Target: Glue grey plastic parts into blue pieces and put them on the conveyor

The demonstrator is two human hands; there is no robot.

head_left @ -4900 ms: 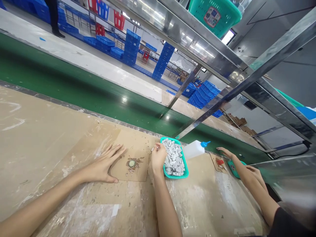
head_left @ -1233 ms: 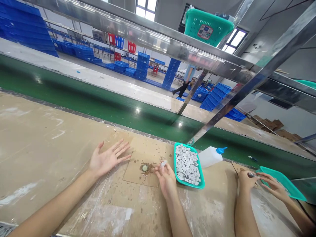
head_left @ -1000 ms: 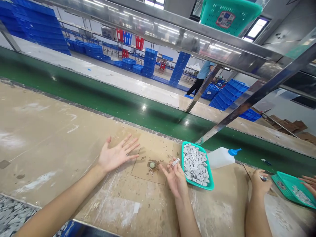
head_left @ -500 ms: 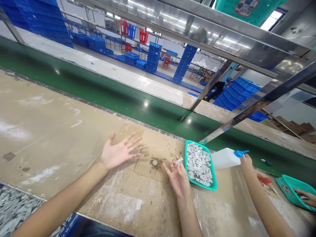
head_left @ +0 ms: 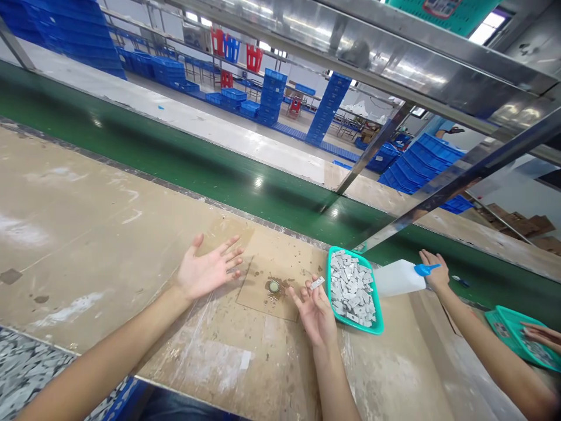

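My left hand (head_left: 208,273) is held palm up over the table, fingers spread, with nothing in it. In my right hand (head_left: 316,316), also palm up, a small flat grey-white rectangular piece (head_left: 317,283) is held at the fingertips. Between the hands, a small round pale object (head_left: 274,286) sits in a wet brown stain on a square of cardboard (head_left: 252,298). Just right of my right hand, a green plastic basket (head_left: 380,304) holds many similar grey-white pieces (head_left: 350,289).
A white bottle with a blue nozzle (head_left: 401,278) is beside the basket. Another person's hand (head_left: 435,270) is near its nozzle; a further hand (head_left: 543,336) reaches into a second green basket (head_left: 499,318). A metal post (head_left: 421,210) rises behind. Grey pieces (head_left: 30,374) fill a bin lower left.
My left fingers have curled slightly; my right hand keeps the piece nearly in place. The other person's hand beside the bottle has lifted and spread its fingers.
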